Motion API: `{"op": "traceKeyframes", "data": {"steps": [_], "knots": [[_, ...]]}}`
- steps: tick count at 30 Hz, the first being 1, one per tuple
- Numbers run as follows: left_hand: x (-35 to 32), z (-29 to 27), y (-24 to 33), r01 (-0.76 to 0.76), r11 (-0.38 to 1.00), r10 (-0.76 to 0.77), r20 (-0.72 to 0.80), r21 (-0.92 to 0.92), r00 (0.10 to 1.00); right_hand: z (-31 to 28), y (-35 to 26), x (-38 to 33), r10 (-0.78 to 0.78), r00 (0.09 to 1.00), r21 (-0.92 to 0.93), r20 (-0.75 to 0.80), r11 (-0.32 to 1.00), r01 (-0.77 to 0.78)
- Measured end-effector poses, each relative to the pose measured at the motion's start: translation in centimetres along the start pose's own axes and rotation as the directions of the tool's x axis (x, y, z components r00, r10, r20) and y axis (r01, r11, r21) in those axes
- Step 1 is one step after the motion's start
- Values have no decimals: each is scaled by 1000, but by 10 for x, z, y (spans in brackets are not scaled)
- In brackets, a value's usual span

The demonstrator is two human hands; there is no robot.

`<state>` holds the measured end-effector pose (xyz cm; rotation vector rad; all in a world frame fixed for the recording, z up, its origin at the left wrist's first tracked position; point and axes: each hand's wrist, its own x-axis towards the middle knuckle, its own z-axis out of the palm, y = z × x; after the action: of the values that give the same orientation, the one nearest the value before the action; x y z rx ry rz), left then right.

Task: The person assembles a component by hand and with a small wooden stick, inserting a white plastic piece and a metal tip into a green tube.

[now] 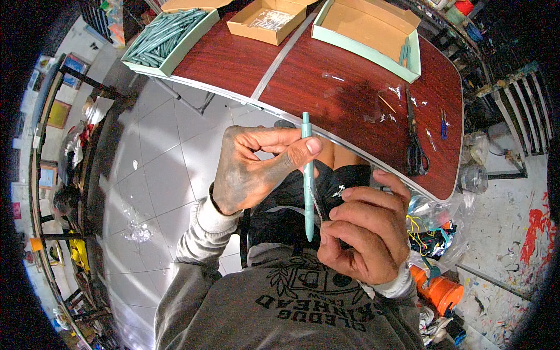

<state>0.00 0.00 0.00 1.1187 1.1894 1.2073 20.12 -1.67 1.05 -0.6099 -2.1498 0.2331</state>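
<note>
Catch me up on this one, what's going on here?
A person's left hand holds a teal pen near its top, while the right hand appears to pinch a thin sliver beside the pen's lower half. On the table, one open box is full of similar pens, another holds just a few, and scissors lie at the right.
</note>
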Motion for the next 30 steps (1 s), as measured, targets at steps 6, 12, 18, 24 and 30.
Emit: {"op": "traceKeyframes", "data": {"steps": [6, 12, 18, 24, 30], "knots": [[0, 0, 1, -37, 999, 37, 9, 22, 999, -1, -2, 1, 3, 1000, 2, -9, 1000, -2], [0, 0, 2, -60, 997, 60, 20, 39, 998, 0, -2, 1, 5, 1000, 7, -8, 1000, -5], [-1, 1, 1, -60, 998, 60, 6, 34, 998, -2, -5, 2, 17, 1000, -8, 8, 1000, -17], [-1, 0, 2, -61, 997, 61, 13, 41, 998, -3, -3, 1, -6, 1000, -13, -2, 1000, 6], [0, 0, 4, -76, 996, 74, 30, 56, 997, -3, -5, 2, 11, 1000, -16, 6, 1000, -11]]}}
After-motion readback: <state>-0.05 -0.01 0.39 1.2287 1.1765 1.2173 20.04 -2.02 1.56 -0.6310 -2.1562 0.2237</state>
